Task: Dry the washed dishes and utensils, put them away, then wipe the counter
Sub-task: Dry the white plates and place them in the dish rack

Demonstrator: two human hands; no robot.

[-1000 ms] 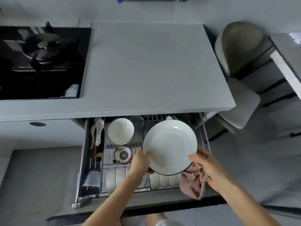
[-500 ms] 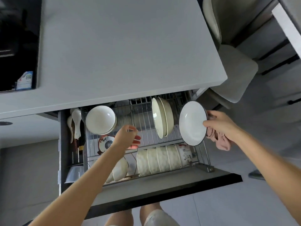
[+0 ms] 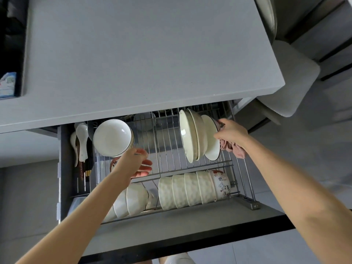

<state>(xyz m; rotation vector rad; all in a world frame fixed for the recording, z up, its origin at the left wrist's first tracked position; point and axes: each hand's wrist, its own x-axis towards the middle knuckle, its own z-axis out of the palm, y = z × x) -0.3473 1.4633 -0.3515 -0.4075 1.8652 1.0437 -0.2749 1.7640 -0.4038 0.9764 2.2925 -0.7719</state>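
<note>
Open drawer rack (image 3: 245, 189) below the counter (image 3: 142, 54). In hand: the dark-rimmed plate (image 3: 210, 141), upright in the back wire slots, just beside the cream deep plates (image 3: 190, 136). My right hand (image 3: 231, 133) grips its far rim, with the pink cloth (image 3: 235, 150) bunched in the same fingers. My left hand (image 3: 133, 164) hovers over the rack, fingers loose, holding nothing. Risks, as I judge them: the cloth drags the plate over on release, or the plate sits badly between the wires, tips onto its neighbours and chips. Count: dark-rimmed plate 1; cream deep plates 2; dark-rimmed bowl (image 3: 113, 137) 1; textured bowls (image 3: 182, 191) 4, on their sides; printed bowl (image 3: 221, 184) 1; plain bowls (image 3: 133, 200) 3, partly hidden by my forearm; white spoons (image 3: 82, 141) 2; cloth 1.
</note>
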